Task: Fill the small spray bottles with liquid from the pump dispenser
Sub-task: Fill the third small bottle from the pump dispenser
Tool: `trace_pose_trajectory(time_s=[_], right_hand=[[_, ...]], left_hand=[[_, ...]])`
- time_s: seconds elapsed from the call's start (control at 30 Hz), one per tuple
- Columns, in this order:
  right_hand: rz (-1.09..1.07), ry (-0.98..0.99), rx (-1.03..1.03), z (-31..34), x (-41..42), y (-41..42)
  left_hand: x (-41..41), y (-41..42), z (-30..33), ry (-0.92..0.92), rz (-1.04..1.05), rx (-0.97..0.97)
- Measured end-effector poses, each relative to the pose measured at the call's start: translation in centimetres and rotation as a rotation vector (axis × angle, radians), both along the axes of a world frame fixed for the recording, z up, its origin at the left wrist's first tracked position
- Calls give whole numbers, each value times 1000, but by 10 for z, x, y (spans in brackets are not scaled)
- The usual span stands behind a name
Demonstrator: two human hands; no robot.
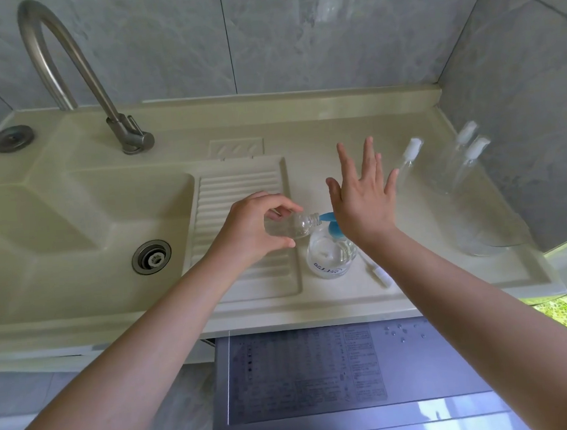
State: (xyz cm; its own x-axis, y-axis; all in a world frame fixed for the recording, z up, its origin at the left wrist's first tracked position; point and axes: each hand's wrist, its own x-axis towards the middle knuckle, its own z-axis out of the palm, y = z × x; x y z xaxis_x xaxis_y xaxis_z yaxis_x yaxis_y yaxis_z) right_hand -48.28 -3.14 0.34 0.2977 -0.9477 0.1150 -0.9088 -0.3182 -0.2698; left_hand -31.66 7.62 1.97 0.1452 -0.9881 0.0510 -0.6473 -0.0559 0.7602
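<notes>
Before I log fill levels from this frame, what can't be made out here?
- Head view: liquid level in the small clear bottle; left hand covers its base.
- Blue pump head of the clear round dispenser: right hand hides its top.
- Three capped clear spray bottles: fill unreadable, too faint.

Soft daylight, seemingly from the right; wide-angle edges bend.

We note a cream moulded countertop (320,134), clear round pump dispenser with blue head (329,257), loose white spray cap (380,275), three capped clear spray bottles (410,159).
</notes>
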Motion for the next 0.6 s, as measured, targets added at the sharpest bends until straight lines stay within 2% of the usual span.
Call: trace_pose_trajectory(time_s=[0.1, 0.3, 0.5, 0.6], right_hand=[[-11, -41, 14, 6, -4, -2], [28, 15, 7, -2, -1, -2], [-8, -78, 29, 3, -6, -3], [28, -37, 17, 4, -6, -1]], left_hand=[[0, 1, 1, 2, 6, 6], [-1, 0, 2, -1, 8, 20], [-1, 1, 1, -3, 9, 19], [-2, 0, 1, -2, 6, 26]])
